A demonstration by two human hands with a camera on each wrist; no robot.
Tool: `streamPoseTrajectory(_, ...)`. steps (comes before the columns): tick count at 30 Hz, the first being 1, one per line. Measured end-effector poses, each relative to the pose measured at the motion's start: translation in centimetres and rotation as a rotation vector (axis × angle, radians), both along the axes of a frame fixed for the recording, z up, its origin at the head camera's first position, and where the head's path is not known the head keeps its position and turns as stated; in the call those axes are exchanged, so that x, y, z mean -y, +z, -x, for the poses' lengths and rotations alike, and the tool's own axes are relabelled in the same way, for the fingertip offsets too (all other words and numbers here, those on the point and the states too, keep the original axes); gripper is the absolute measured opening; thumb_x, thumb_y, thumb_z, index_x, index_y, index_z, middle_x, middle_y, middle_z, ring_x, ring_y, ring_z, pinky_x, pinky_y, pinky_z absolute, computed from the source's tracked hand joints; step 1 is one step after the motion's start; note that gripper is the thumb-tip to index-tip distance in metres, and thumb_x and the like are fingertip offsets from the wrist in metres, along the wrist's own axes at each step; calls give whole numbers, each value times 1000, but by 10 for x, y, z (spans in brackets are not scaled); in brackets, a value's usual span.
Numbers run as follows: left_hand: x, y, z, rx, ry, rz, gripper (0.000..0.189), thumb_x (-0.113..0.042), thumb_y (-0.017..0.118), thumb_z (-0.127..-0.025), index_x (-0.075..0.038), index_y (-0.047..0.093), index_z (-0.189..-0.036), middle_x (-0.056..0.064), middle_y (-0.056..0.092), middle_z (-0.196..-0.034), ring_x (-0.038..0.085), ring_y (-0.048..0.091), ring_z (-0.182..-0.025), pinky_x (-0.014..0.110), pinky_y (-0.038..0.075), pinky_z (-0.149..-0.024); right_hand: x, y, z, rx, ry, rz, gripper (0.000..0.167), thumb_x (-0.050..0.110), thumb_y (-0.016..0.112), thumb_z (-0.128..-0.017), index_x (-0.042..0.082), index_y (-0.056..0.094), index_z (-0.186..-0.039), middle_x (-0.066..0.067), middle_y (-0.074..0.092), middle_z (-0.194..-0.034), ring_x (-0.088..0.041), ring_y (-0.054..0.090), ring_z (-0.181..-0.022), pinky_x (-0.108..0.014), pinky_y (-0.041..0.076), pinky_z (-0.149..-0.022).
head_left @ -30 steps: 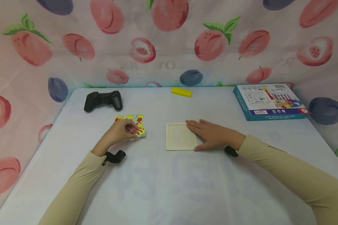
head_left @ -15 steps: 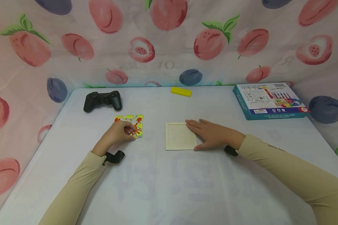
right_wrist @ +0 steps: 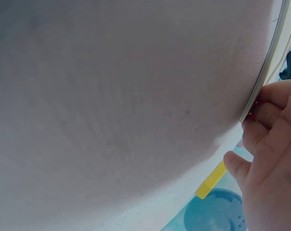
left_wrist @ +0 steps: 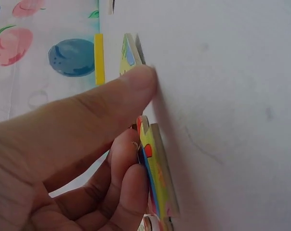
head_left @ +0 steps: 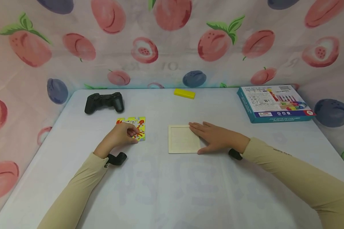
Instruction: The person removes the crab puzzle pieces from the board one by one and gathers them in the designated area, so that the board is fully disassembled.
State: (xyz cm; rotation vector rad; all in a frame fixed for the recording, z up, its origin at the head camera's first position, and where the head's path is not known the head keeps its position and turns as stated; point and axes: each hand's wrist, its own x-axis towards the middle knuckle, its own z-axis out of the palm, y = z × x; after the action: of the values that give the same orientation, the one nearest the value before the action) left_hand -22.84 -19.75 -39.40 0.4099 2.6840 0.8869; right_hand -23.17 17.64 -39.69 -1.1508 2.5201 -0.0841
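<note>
A yellow jigsaw puzzle (head_left: pixel 141 121) with red figures lies on the table at left centre, partly covered by my left hand (head_left: pixel 120 135). The thumb and curled fingers of that hand pinch a puzzle piece (left_wrist: pixel 127 55) at the puzzle's near right part. In the left wrist view the thumb tip lies over this piece, and another puzzle piece (left_wrist: pixel 157 175) shows beside the curled fingers. To the right is a square pale wooden puzzle tray (head_left: pixel 170 140) with a raised rim. My right hand (head_left: pixel 218 137) rests on its right edge, fingers straight and spread.
A black game controller (head_left: pixel 104 103) sits at the back left. A yellow block (head_left: pixel 184 93) lies near the table's back edge. At the back right is a flat teal-and-white box (head_left: pixel 275 105). A fruit-patterned cloth (head_left: pixel 172 41) hangs behind the white table (head_left: pixel 175 190).
My left hand has drawn the puzzle piece slightly left, so it now lines up with the puzzle's right edge. In the last half second it stays still. My right hand stays put.
</note>
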Motion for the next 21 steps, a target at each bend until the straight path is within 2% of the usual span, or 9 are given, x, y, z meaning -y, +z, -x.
streamPoseTrajectory(7, 0, 2, -1, -7, -23, -2, 27, -4, 81, -69, 3, 67, -91, 10, 63, -80, 17, 57, -76, 27, 46, -71, -1, 0, 0, -16, 9, -6, 101, 66, 54, -82, 8, 10, -151, -5, 5, -160, -23, 12, -147, -47, 14, -117)
streamPoseTrajectory(15, 1, 7, -4, 11, -15, 22, 28, -6, 81, -70, 1, 68, -93, 9, 63, -83, 17, 56, -79, 24, 45, -71, 2, 1, -2, -7, 1, 0, 101, 67, 54, -81, 9, 11, -151, -5, 6, -160, -23, 12, -147, -47, 14, -117)
streamPoseTrajectory(18, 3, 13, -4, 9, -15, 28, 28, -8, 79, -72, 1, 68, -96, 10, 63, -85, 18, 57, -80, 26, 46, -73, 2, 0, -3, 0, -5, 0, 101, 68, 54, -81, 10, 10, -151, -4, 5, -160, -22, 12, -147, -47, 14, -117)
streamPoseTrajectory(21, 6, 23, -3, -54, 13, 39, 30, -11, 75, -79, 3, 66, -103, 13, 64, -90, 22, 58, -83, 32, 47, -76, 0, 0, -2, -6, -3, -2, 101, 67, 53, -81, 9, 10, -151, -4, 5, -160, -22, 12, -147, -47, 14, -118)
